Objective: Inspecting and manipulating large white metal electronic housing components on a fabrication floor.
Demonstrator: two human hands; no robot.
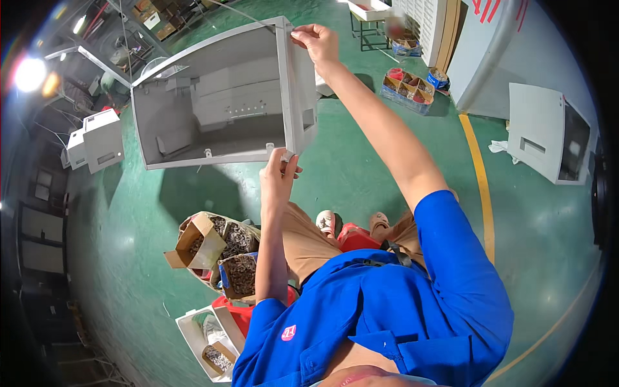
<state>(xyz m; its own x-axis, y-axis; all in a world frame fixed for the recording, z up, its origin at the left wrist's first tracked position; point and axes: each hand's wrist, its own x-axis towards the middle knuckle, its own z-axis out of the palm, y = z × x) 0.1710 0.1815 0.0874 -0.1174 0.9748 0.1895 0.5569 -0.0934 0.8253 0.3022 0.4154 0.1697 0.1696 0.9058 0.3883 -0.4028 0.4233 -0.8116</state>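
A large light-grey metal casing (216, 158), like a box with an open front, hangs tilted before me from thin lines at its upper corners. Small tabs stand along its lower rim, and a row of holes shows in its back wall. My right hand (317, 46) grips the upper right corner between thumb and fingers. At the lower right corner, my left hand (277, 177) is closed in a pinch against the edge. Whether a small part sits between those left fingertips is hidden.
Beside my left leg are cardboard boxes of small parts (238, 274) and a white bin (193, 319). Divided part boxes (408, 90) stand on the green floor ahead. Another grey casing (538, 132) is at right; white casings (103, 142) hang at left. I sit on a red stool (356, 238).
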